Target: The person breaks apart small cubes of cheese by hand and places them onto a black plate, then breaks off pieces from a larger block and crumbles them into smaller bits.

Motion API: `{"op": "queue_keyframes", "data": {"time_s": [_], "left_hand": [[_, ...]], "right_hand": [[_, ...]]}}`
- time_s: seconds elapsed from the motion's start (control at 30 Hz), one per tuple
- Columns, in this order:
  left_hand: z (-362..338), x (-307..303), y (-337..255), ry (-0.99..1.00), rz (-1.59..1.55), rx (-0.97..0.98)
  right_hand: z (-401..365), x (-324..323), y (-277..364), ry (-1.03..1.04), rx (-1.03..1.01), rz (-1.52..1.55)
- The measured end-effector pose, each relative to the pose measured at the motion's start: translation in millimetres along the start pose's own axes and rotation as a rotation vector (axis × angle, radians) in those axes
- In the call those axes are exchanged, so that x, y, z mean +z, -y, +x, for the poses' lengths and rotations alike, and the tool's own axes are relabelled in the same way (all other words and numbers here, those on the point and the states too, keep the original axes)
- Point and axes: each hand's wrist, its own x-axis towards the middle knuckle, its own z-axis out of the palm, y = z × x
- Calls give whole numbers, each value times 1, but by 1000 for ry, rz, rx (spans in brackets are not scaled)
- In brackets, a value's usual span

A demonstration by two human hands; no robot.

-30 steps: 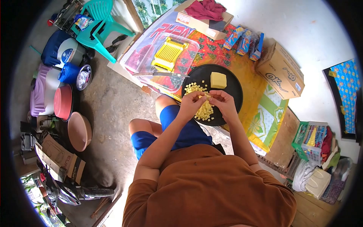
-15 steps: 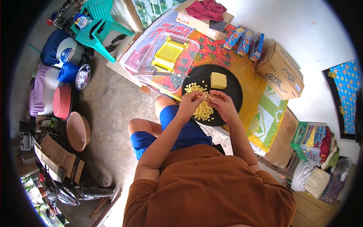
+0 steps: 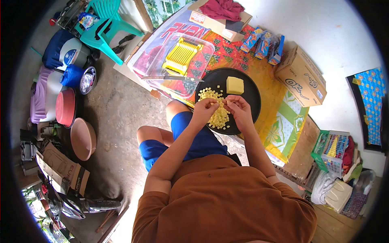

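Note:
My left hand (image 3: 206,109) is closed in a pinch over a heap of small pale yellow cheese cubes (image 3: 219,120) on a round black tray (image 3: 250,106). Close beside it, my right hand (image 3: 240,111) pinches with thumb and fingers, a pale yellow bit of cheese showing at the tips. What the left fingertips hold is hidden. Behind the hands, a larger block of cheese (image 3: 235,86) sits on the tray. A knife (image 3: 172,78) lies across the edge of a clear plastic container (image 3: 207,54), which holds a ridged yellow object (image 3: 182,56).
Blue boxes (image 3: 264,43) and a cardboard carton (image 3: 300,77) stand at the back right of the covered table. An open box with dark red cloth (image 3: 221,10) is at the far end. Basins (image 3: 84,139) and a green chair (image 3: 106,34) stand on the floor at left.
The right hand's fingers have shifted slightly and curled closer together. Both hands stay over the cubes; the view has moved a little.

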Motion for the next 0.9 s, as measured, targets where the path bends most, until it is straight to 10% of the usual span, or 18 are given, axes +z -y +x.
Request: {"op": "queue_keyframes", "data": {"time_s": [0.9], "left_hand": [[12,9,7,-30,0,-29]], "right_hand": [[11,-13,-19,-67,-145,-417]]}}
